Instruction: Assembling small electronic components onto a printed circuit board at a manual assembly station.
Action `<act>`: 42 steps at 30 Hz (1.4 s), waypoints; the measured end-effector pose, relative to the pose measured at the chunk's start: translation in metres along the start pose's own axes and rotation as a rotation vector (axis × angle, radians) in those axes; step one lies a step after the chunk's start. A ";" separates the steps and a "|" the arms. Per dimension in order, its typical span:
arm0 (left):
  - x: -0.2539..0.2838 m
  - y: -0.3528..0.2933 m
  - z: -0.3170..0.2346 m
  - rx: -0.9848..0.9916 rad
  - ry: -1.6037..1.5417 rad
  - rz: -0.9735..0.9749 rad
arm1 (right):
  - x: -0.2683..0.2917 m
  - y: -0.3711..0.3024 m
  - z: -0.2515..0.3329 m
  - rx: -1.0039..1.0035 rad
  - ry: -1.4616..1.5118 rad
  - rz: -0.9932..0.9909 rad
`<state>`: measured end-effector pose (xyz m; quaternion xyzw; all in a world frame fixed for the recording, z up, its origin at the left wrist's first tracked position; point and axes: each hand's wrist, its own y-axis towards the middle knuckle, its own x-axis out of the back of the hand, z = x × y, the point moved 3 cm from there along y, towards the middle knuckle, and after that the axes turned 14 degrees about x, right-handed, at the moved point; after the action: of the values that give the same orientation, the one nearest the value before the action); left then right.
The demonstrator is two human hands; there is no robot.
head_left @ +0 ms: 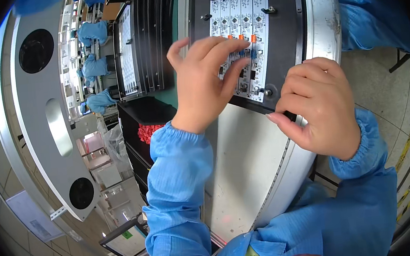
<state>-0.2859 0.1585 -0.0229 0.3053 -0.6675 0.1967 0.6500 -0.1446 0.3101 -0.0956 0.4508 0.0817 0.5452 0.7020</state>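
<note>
My left hand (208, 81) is over a white circuit-board panel (231, 12). Its thumb and index fingertips are apart, beside small blue parts (253, 54) on the boards, and I see nothing held between them. The panel lies in a black frame (283, 46) with black clips (268, 92) at its edges. Rows of orange parts (253, 38) and red, yellow and black parts cross the boards. My right hand (319, 104) is curled at the frame's near right corner. A bit of something black shows between its thumb and fingers; what it is stays hidden.
The frame sits on a pale metal conveyor (233, 169) with a silver rail (323, 18). To the left are stacked black frames (149, 39) and red pieces (148, 132) in a black box. A monitor (127, 240) is at lower left; people in blue work farther off.
</note>
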 end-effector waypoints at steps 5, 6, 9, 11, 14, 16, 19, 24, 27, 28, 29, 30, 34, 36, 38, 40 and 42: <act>-0.005 0.006 -0.003 -0.097 0.096 -0.021 | 0.002 -0.002 0.000 -0.011 0.008 -0.003; -0.006 0.005 -0.004 -0.130 0.123 -0.027 | 0.002 -0.002 0.000 -0.007 0.010 -0.006; -0.014 0.005 -0.004 -0.127 0.160 -0.042 | 0.001 -0.003 -0.002 -0.017 0.015 0.001; -0.011 0.008 -0.007 -0.116 0.155 -0.021 | 0.003 -0.001 -0.002 -0.021 0.029 0.005; -0.014 0.011 0.000 -0.084 0.089 -0.003 | 0.003 0.000 -0.004 -0.028 0.021 0.009; -0.016 0.011 0.006 -0.044 0.013 0.009 | 0.002 0.000 -0.005 -0.029 0.031 0.008; -0.022 0.010 0.008 -0.032 -0.025 0.016 | 0.002 -0.001 -0.006 -0.032 0.025 0.018; -0.024 0.009 0.010 -0.035 -0.037 -0.001 | 0.003 -0.001 -0.006 -0.033 0.024 0.027; -0.024 0.009 0.007 -0.040 -0.015 -0.001 | 0.004 -0.002 -0.006 -0.034 0.022 0.029; -0.023 0.009 0.006 -0.038 0.009 0.002 | 0.004 -0.002 -0.006 -0.032 0.025 0.030; -0.023 0.008 0.006 -0.037 0.010 0.002 | 0.004 -0.002 -0.006 -0.031 0.026 0.029; -0.023 0.008 0.005 -0.049 0.027 -0.022 | 0.004 -0.002 -0.006 -0.031 0.026 0.031; -0.026 0.009 0.001 -0.086 0.068 -0.069 | 0.005 -0.002 -0.007 -0.040 0.017 0.036; -0.026 0.010 0.001 -0.094 0.069 -0.073 | 0.006 -0.001 -0.008 -0.036 0.013 0.038; -0.024 0.011 0.000 -0.104 0.070 -0.084 | 0.009 0.001 -0.008 -0.028 0.005 0.040; -0.020 0.011 0.000 -0.030 0.010 -0.067 | 0.014 0.006 -0.008 -0.048 0.014 0.057; -0.007 0.002 0.001 0.043 -0.056 -0.092 | 0.015 0.010 -0.004 -0.047 0.004 0.073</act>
<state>-0.2882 0.1597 -0.0296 0.3552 -0.6661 0.1723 0.6328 -0.1486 0.3246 -0.0849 0.4360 0.0537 0.5731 0.6918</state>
